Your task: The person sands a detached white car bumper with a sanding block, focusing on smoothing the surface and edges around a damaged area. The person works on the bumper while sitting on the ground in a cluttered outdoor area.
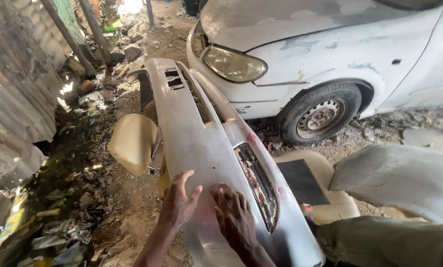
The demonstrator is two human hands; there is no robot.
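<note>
Both hands lie flat, fingers spread, gripping nothing: left hand (178, 203) and right hand (235, 215) on the grey bumper (191, 133), lower centre; even pressure suits sanding.

Counts: 2 hands, left hand (178, 205) & right hand (235, 215), both flat on 1 detached grey bumper (191, 133), near centre. 1 white car (330, 44) far right, w/ 1 headlight (233, 64) & 1 wheel (321, 114) visible. 1 tan car seat (132, 142) under bumper. 2 leaning poles (68, 37) far left. 1 corrugated sheet wall (14, 99) left.
</note>
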